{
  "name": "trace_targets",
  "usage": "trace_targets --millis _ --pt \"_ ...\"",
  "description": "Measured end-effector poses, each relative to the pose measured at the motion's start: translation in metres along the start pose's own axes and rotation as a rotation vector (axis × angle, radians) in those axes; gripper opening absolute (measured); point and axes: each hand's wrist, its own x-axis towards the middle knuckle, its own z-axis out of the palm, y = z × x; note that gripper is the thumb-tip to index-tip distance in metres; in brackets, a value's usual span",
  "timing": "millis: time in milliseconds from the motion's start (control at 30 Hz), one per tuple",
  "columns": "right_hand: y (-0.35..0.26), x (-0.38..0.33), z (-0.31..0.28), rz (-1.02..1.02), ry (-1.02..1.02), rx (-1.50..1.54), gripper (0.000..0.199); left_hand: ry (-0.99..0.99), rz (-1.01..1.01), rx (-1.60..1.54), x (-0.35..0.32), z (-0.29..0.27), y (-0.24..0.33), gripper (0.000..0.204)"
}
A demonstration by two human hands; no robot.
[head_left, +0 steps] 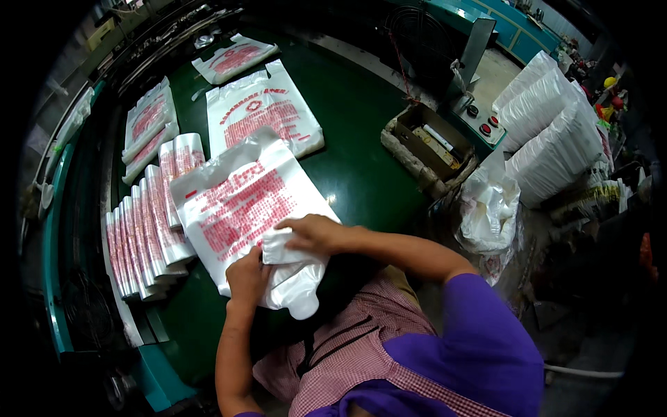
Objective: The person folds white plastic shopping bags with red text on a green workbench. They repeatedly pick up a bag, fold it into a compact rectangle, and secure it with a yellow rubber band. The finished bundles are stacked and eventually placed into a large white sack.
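Observation:
A white plastic vest bag (236, 201) with red print, or a thin stack of such bags, lies tilted on the green table in front of me. Its near part is folded over, and a rounded tab sticks out toward my body. My left hand (248, 278) is closed on the near edge beside the fold. Across the folded part lies my right hand (313, 235), its fingers curled over the plastic; part of its grip is hidden. A larger stack of flat printed bags (260, 115) rests just beyond.
Folded bag bundles (142, 236) stand in a row at the left. More flat bags (151, 121) lie behind them. On the right are an open box (424, 142) holding small tools, a control panel with buttons (486, 125) and big white bundles (552, 132). The green table (368, 167) lies beneath.

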Motion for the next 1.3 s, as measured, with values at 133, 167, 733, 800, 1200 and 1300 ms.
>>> trace_targets --millis 133,167,733,800,1200,1300 --pt "-0.009 0.006 0.029 -0.082 -0.153 -0.367 0.036 0.282 0.504 0.028 -0.062 -0.001 -0.012 0.053" --pt "-0.016 -0.001 0.030 -0.115 -0.201 -0.351 0.035 0.163 0.637 0.099 -0.081 0.002 -0.014 0.060" --pt "0.004 -0.003 0.018 -0.279 -0.170 -0.644 0.083 0.429 0.245 -0.084 0.002 -0.027 -0.010 0.046" --pt "0.009 -0.004 0.022 -0.319 -0.134 -0.604 0.081 0.294 0.384 -0.012 -0.034 -0.037 0.004 0.053" --pt "0.004 -0.057 0.017 0.483 0.105 1.441 0.055 -0.118 0.098 -0.417 -0.013 -0.048 -0.017 0.024" --pt "0.038 -0.030 -0.005 0.220 0.217 1.591 0.048 -0.305 0.344 -0.460 -0.036 -0.044 -0.019 0.029"
